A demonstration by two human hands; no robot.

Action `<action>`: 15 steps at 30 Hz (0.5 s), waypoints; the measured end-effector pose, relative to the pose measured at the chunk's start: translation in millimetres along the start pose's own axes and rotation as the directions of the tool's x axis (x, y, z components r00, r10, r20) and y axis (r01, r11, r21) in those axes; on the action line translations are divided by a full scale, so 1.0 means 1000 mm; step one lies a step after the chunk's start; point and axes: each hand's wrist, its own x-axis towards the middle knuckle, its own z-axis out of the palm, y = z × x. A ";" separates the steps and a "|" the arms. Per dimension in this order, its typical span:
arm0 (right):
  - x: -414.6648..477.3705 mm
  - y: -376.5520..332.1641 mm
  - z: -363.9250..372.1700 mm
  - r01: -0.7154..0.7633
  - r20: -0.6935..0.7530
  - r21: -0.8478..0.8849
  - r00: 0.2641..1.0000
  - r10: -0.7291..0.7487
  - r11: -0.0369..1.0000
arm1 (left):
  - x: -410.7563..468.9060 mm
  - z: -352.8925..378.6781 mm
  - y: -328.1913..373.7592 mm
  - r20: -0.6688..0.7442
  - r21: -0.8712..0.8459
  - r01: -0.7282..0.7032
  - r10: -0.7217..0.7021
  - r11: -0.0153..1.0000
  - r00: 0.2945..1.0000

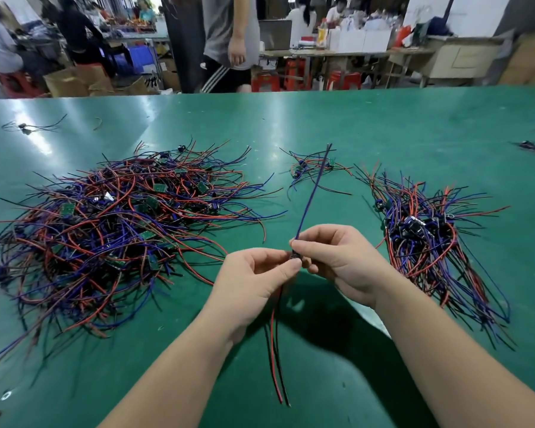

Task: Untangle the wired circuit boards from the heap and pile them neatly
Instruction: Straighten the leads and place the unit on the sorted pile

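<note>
Head view: left hand [254, 282] and right hand [337, 257] together pinch one freed board [294, 254], centre frame. Next, probably: lay it aligned on the pile [430, 242] at right.

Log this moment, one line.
left hand: pinches small dark wired circuit board; right hand: pinches its blue wire; tangled red-blue wired-board heap: left; sorted wired-board pile: right
</note>
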 end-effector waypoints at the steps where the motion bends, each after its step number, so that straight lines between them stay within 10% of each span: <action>1: 0.000 0.000 0.001 0.003 -0.004 -0.011 1.000 -0.003 1.000 | 0.000 -0.001 -0.001 -0.005 0.029 0.005 -0.005 1.000 1.000; 15: 0.012 -0.026 -0.059 0.220 -0.552 0.482 0.828 0.099 0.848 | -0.015 0.003 0.000 0.321 0.317 0.052 -0.159 0.947 0.934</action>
